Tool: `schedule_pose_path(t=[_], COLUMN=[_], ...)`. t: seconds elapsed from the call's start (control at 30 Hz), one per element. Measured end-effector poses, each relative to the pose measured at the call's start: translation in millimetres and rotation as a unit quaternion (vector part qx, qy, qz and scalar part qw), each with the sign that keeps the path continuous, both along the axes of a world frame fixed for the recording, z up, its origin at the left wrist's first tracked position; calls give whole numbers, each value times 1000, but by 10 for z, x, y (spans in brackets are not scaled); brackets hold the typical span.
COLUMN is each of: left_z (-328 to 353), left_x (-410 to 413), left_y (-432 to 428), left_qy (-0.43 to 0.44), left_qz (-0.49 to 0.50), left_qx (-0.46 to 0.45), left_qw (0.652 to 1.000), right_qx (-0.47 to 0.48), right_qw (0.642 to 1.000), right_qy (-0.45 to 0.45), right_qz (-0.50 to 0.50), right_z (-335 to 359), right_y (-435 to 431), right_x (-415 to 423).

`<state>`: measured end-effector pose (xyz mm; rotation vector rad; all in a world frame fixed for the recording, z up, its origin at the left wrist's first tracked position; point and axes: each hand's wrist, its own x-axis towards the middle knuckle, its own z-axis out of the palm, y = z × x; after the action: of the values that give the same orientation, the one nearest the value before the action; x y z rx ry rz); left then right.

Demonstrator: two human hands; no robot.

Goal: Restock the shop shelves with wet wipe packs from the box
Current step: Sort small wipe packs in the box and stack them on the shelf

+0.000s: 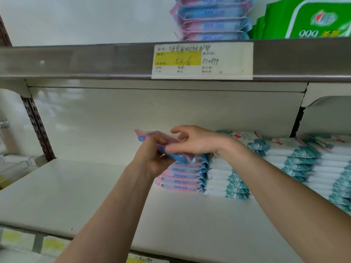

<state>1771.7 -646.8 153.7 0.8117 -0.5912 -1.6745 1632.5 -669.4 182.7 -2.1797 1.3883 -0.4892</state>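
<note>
Surveying centre frame, we note the shelf carrying a pink-and-blue stack, with one wet wipe pack held tilted just above it. The left hand curls round the pack's underside, and the right hand lays relaxed fingers on top, thumb lifted. We judge the pack light, soft and slick-filmed, best held across its flat faces.

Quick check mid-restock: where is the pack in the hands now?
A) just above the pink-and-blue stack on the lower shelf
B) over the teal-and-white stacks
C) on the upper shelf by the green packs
A: the left hand holds the pack tilted just above the pink-and-blue stack, and the right hand touches it.
</note>
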Motion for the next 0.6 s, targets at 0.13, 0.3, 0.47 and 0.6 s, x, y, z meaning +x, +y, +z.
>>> schedule_pose_path(t=[0.13, 0.3, 0.47, 0.6], left_z=[51, 138, 82, 99], left_x=[-99, 29, 175, 182], left_y=[-71, -163, -448, -566], left_qy=[8, -74, -344, -416], left_qz=[-16, 16, 61, 64], left_qx=[22, 42, 25, 7], left_qw=[1000, 996, 937, 907], right_qx=[-26, 3, 10, -14], right_qw=[999, 996, 993, 993], right_qy=[37, 88, 111, 111], right_qz=[-10, -28, -28, -32], right_z=[6, 189, 236, 136], right_y=[-61, -127, -260, -356], right_x=[-30, -257, -347, -326])
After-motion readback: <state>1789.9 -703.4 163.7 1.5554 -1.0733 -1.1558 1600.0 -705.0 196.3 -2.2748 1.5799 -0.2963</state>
